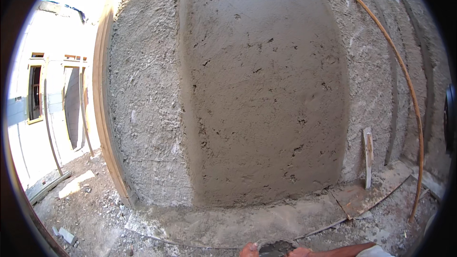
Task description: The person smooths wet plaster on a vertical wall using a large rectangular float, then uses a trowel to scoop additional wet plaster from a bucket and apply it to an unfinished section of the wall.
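At the lower edge of the head view, my left hand [249, 250] and my right hand [300, 252] are closed on opposite sides of the rim of a mortar bucket [277, 242]. Only the bucket's upper part shows, and dark grey wet mortar seems to lie inside it. My right forearm reaches in from the right, with a white sleeve behind it. Ahead rises a wall with a broad band of wet grey-brown plaster [266, 100]. Small pits and gaps mark its surface, mostly lower down, while its top looks smoother and paler.
Boards [238, 228] dusted with mortar lie along the wall's foot. Rough render [147, 95] flanks the wet band, edged left by a wooden batten [101, 95]. At right lean a long curved pole [402, 62] and a short wooden piece [368, 157]. Rubble [67, 235] lies at left.
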The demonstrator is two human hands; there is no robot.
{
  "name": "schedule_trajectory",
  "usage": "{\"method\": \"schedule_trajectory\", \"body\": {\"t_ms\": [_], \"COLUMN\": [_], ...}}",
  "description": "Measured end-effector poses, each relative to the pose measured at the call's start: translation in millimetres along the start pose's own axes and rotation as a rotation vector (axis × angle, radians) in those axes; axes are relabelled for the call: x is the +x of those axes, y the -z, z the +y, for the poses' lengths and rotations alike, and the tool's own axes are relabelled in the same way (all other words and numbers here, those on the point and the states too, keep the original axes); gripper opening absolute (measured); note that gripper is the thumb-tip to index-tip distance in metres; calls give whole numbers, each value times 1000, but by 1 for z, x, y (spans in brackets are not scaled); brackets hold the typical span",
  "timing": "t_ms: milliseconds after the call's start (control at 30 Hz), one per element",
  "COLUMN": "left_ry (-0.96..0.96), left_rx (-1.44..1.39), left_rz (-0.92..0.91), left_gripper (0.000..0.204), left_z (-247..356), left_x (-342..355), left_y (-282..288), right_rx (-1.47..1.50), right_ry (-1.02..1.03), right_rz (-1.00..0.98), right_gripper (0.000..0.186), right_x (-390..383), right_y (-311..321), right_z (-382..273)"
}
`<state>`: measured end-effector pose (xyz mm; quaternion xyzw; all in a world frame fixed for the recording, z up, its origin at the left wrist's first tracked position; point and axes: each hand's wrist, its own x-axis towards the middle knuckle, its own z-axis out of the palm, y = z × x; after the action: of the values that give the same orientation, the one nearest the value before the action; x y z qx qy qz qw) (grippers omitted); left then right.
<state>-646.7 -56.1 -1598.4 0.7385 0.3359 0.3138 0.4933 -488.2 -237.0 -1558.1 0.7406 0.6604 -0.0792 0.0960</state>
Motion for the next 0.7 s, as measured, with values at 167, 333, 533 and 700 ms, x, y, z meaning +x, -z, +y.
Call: {"method": "schedule_trajectory", "body": {"t_ms": [167, 333, 533, 700], "left_ry": [-89, -360, -48, 145], "left_rx": [-70, -140, -323, 171], "left_rz": [44, 201, 12, 30], "left_gripper": [34, 29, 27, 36], "left_z": [-21, -70, -23, -16], "left_x": [6, 25, -3, 0], "left_y": [-10, -30, -18, -14], "right_rx": [184, 109, -97, -341], "right_ry": [228, 199, -25, 113], "right_rz": [48, -66, -166, -45], "right_gripper": [22, 27, 28, 16], "right_x": [26, -20, -42, 23], "right_y": [-116, -20, 61, -63], "right_z": [37, 11, -21, 14]}}
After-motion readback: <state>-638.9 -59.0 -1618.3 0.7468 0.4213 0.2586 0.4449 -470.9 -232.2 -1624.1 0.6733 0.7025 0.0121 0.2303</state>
